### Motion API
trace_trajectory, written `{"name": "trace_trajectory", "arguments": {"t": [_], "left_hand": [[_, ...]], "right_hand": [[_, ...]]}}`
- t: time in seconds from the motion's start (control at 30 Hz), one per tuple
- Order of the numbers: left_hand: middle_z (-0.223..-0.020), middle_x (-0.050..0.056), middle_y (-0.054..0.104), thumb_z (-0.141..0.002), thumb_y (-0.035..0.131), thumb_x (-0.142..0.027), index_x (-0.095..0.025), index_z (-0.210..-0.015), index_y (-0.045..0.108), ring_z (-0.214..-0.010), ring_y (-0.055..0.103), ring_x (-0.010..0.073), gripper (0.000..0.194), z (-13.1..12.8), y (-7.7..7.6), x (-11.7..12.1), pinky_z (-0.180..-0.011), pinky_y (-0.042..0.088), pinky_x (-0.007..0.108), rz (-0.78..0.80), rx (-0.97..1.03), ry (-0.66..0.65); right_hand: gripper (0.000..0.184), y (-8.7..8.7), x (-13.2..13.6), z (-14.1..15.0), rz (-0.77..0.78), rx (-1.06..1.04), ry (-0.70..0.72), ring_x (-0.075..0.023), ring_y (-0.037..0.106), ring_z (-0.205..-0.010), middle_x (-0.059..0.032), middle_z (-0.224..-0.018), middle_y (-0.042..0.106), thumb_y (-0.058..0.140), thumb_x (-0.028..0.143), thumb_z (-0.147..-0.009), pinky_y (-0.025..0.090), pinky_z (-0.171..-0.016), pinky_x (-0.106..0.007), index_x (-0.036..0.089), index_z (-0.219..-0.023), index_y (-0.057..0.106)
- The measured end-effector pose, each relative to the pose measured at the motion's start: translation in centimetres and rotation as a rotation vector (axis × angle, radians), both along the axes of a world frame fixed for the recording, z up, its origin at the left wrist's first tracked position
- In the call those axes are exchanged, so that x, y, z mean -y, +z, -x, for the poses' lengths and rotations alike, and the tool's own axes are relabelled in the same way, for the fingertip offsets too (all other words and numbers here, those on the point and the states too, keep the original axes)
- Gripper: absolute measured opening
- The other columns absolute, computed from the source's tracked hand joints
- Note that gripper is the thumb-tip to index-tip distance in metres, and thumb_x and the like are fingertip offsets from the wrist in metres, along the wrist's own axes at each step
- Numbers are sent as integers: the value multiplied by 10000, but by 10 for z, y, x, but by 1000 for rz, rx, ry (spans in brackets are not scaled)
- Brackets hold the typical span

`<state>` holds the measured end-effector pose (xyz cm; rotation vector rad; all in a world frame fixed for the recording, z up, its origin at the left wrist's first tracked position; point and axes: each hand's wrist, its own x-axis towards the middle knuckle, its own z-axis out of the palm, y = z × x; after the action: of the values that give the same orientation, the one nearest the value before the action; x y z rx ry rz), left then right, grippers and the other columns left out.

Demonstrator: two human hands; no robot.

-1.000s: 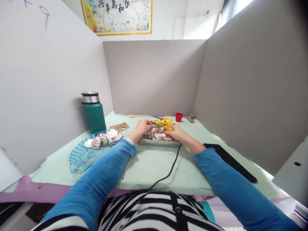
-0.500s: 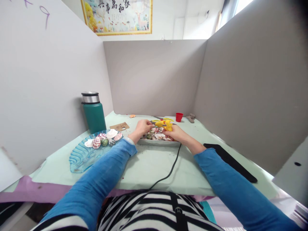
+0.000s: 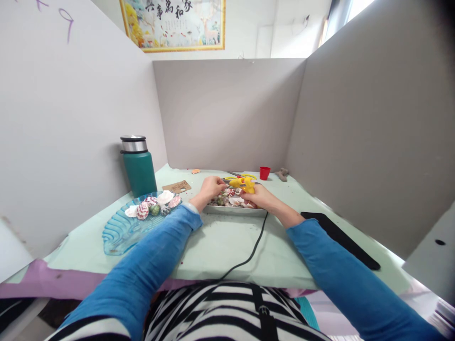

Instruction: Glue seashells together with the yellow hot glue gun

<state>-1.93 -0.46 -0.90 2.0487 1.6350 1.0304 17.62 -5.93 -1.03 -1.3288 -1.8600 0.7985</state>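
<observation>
A yellow hot glue gun (image 3: 245, 183) is in my right hand (image 3: 256, 196), its nozzle pointing left over a shallow metal tray (image 3: 236, 210). Shells (image 3: 232, 201) of several colours fill the tray. My left hand (image 3: 213, 186) is at the tray's left side, fingertips pinched close to the nozzle; whatever they hold is too small to make out. From below my right hand a black cord (image 3: 258, 241) runs down across the table to its front edge.
Left of my arm, a blue glass shell-shaped dish (image 3: 117, 232) bears several shells. Behind it stand a green bottle (image 3: 140, 170) and a brown card (image 3: 177, 186). Scissors (image 3: 250, 176), a red cup (image 3: 264, 173) and a black mat (image 3: 337, 239) lie farther right. Grey panels (image 3: 227, 113) enclose the table.
</observation>
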Motion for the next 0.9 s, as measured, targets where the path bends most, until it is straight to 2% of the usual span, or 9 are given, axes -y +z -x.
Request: {"name": "trace_trajectory", "arguments": {"t": [0.67,0.9], "left_hand": [[-610,20,660,-767,670,-246,-123,-801,723,-486,544,87,139,0,-2,-2,-533,388,204,-2,3,-12],[-542,5,622,-759,686,-250,-129,-788,731,-487,543,97,132,0,0,0,-551,402,209,6,-1,7]], "right_hand": [[95,-2,-2,-1,-3,-6,13,-72,434,-401,16,-571,592,576,203,-703,350,-394,-193,164,-788,592],[106,-3,-3,-2,-3,-6,19,-66,421,-399,14,-594,601,576,215,-703,345,-394,-191,166,-795,593]]}}
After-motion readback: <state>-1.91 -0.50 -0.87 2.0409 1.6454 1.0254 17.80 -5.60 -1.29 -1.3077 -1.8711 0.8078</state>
